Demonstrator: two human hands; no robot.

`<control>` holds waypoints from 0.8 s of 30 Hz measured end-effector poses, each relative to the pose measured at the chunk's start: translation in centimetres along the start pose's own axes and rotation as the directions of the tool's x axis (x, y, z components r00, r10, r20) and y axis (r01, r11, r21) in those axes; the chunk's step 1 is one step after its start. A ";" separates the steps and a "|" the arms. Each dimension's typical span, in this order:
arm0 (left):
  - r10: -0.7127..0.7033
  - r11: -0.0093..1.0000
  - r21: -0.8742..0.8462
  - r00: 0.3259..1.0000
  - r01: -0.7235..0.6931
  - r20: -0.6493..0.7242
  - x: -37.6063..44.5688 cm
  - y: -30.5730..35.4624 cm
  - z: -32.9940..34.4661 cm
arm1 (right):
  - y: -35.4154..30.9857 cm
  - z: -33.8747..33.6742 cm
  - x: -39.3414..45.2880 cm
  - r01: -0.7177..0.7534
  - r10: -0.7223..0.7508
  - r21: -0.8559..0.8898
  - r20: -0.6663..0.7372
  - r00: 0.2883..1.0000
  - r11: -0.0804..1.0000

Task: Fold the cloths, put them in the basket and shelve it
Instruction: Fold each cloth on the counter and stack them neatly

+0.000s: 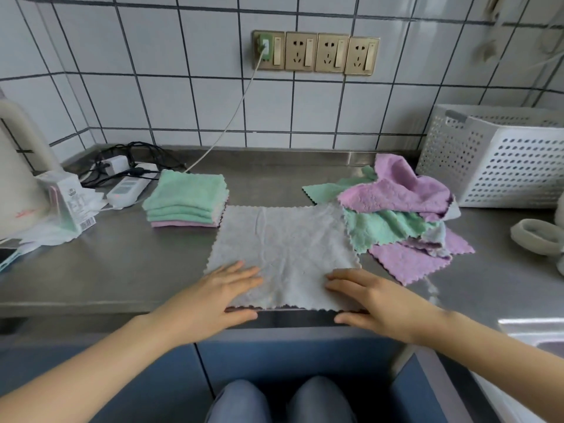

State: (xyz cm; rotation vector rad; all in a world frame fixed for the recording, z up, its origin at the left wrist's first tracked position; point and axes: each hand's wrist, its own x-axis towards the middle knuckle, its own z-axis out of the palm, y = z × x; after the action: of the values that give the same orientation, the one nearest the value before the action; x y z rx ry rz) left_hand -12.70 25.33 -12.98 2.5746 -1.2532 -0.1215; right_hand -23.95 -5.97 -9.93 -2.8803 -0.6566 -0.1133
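A grey cloth [287, 248] lies spread flat on the steel counter [122, 264], its near edge at the counter's front lip. My left hand [213, 297] rests on its near left corner, thumb below the edge. My right hand [375, 303] lies on the near right corner the same way. Whether the thumbs pinch the cloth is unclear. A stack of folded green cloths over a purple one [187, 199] sits to the left. A loose heap of purple, green and grey cloths [403, 215] lies to the right. The white perforated basket [500, 160] stands at the back right.
A white kettle [18, 178], a small carton [68, 199], a power strip [128, 187] and tangled cables crowd the back left. A cord runs up to wall sockets [314, 53]. A grey round object [537, 236] sits at the far right, beside a sink edge.
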 end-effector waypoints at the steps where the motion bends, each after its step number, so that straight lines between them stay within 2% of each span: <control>1: -0.003 0.999 -0.033 1.000 0.002 -0.031 -0.3 -0.2 -0.1 | 0.0 -0.1 -0.2 0.008 -0.009 -0.013 -0.009 1.000 1.000; 6: 0.019 1.000 -0.020 0.974 -0.024 -0.224 -1.8 -1.2 -0.7 | 0.4 -0.8 -1.4 -0.001 0.001 -0.004 -0.074 0.997 1.000; 10: -0.064 0.996 -0.074 0.961 0.045 -0.267 -2.9 -1.9 -1.8 | 1.4 -1.0 -1.8 -0.070 0.075 0.050 -0.096 0.993 0.996; 12: -0.137 0.984 -0.154 0.943 0.094 -0.302 -3.5 -2.0 -2.6 | 1.4 -1.4 -2.1 -0.121 0.133 0.104 -0.124 0.983 0.987; 14: -0.214 0.952 -0.273 0.935 0.135 -0.282 -4.3 -1.8 -3.7 | 1.3 -2.1 -2.7 -0.173 0.198 0.163 -0.155 0.968 0.971; 16: -0.224 0.898 -0.418 0.961 0.139 -0.162 -4.8 -1.4 -5.2 | 1.1 -3.0 -3.4 -0.199 0.245 0.273 -0.145 0.959 0.941; 17: -0.215 0.853 -0.501 0.973 0.145 -0.084 -5.0 -1.3 -6.1 | 1.0 -3.4 -3.5 -0.215 0.271 0.374 -0.105 0.957 0.902; 19: -0.219 0.747 -0.642 0.976 0.175 0.011 -4.9 -1.4 -7.4 | 0.9 -4.3 -3.2 -0.239 0.307 0.608 -0.009 0.952 0.757; 21: -0.306 0.592 -0.777 0.952 0.215 0.031 -4.0 -2.1 -7.8 | 1.2 -4.7 -1.7 -0.259 0.381 0.759 0.017 0.925 0.597; 22: -0.362 0.532 -0.815 0.932 0.230 0.026 -3.3 -2.5 -7.7 | 1.5 -4.7 -0.7 -0.277 0.446 0.813 0.024 0.895 0.512; 24: -0.498 0.488 -0.831 0.867 0.266 -0.015 -1.0 -3.2 -7.3 | 2.4 -4.3 1.6 -0.329 0.589 0.869 0.055 0.806 0.369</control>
State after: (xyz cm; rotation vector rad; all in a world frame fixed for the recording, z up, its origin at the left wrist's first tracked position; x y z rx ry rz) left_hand -9.55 29.51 -6.93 1.8788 -0.3140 -0.3508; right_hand -21.63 -8.23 -5.90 -1.8738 0.2007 -0.0636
